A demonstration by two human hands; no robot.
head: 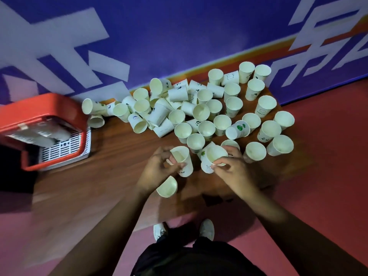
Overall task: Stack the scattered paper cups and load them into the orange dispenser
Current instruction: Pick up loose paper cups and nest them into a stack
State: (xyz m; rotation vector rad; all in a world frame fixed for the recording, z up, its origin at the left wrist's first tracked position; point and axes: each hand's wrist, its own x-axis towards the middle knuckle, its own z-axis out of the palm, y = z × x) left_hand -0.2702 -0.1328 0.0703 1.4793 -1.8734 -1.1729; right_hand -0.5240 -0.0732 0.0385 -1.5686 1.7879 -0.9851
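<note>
Dark wood-grain table point(111, 156) set against the wall. Wall point(179, 36) is deep purple-blue with large white block shapes (lettering or a logo, cropped and unreadable), and an orange-yellow stripe point(229, 58) runs along its base. Floor point(328, 156) is red to pinkish. Lighting is dim overall; the edges of the view are blurred.

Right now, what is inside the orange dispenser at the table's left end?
Through the orange dispenser top, only blurred pale shapes and a white slotted grille show. Whether any cups are loaded cannot be told. Both hands hold cups: left hand, right hand.
</note>
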